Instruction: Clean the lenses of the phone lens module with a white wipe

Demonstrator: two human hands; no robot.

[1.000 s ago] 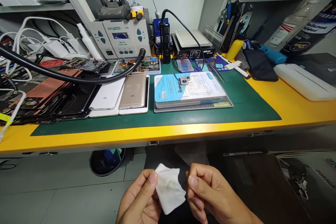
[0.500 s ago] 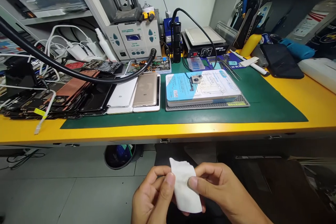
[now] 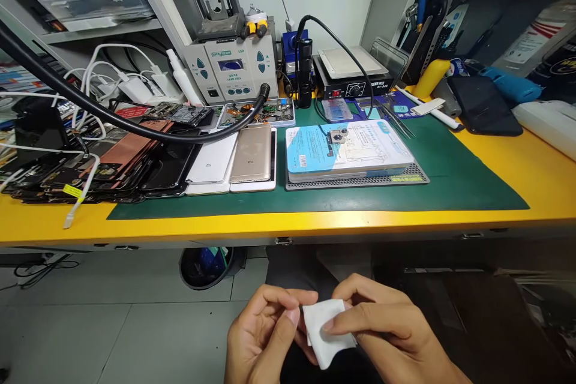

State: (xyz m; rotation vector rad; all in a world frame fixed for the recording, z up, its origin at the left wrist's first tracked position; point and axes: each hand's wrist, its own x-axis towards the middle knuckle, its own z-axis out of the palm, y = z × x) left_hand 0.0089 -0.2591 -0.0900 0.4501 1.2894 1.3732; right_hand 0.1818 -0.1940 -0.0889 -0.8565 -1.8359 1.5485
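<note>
A small white wipe [image 3: 320,317], cloth or paper, hangs above my lap, bent over into a shorter, folded shape. My right hand [image 3: 382,327] pinches it, thumb on the near face and the other fingers partly hidden behind. My left hand [image 3: 265,336] is at the wipe's left edge with loosely curled fingers. Its index finger stretches toward the upper corner, and its thumb is just off the edge. Lower left fingers lie close behind the wipe; whether they touch it I cannot tell.
Ahead is a yellow bench [image 3: 252,225] with a green mat [image 3: 472,186]. On it are a boxed stack [image 3: 310,150] bearing a small camera module [image 3: 338,135], phones [image 3: 251,156], a soldering station [image 3: 231,69] and a heating plate [image 3: 353,72]. A bin [image 3: 184,270] stands below.
The wipe has gone from a longer hanging strip to a shorter folded piece. My left thumb has come off it, and my left index finger has straightened.
</note>
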